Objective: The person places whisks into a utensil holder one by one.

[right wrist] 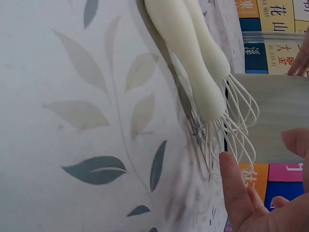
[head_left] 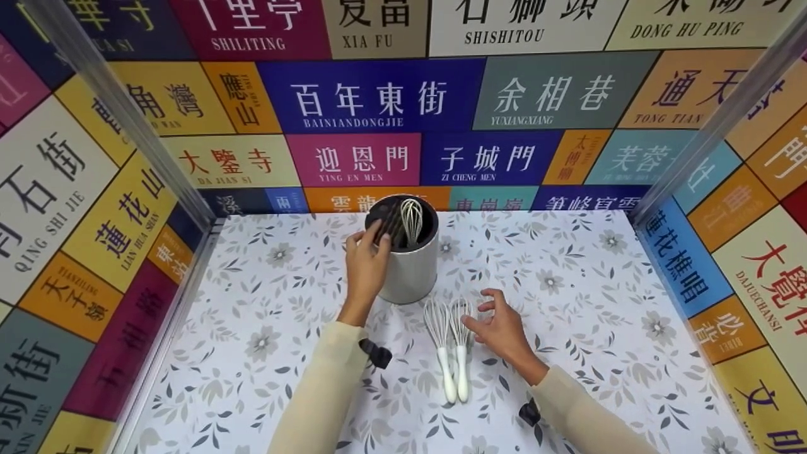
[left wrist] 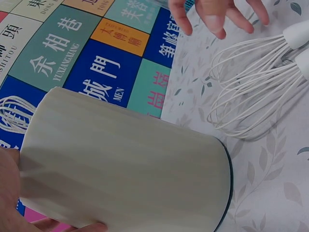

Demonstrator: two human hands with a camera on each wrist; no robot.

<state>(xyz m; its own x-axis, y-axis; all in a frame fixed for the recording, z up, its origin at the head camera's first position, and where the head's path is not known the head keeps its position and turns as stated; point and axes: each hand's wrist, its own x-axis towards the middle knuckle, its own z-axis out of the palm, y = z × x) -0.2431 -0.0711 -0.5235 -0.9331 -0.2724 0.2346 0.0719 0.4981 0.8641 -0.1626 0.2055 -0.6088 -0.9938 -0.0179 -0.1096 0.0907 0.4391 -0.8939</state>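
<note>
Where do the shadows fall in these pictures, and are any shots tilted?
Head view: fairly even light, the inside of the canister dark; left wrist view: heavily tilted, soft shadow beside the white whisks; right wrist view: turned sideways, shadow along the whisk handles.

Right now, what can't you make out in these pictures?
Lower end of the whisk in the container: hidden by the container's wall, head view.
Whether the left hand grips the dark slotted piece: its own fingers cover the contact, head view.
Handle ends of the two tabletop whisks: cut off by the top edge, right wrist view; the head view shows them.
Fine print on the orange panel right of ZI CHENG MEN: too small, head view.
</note>
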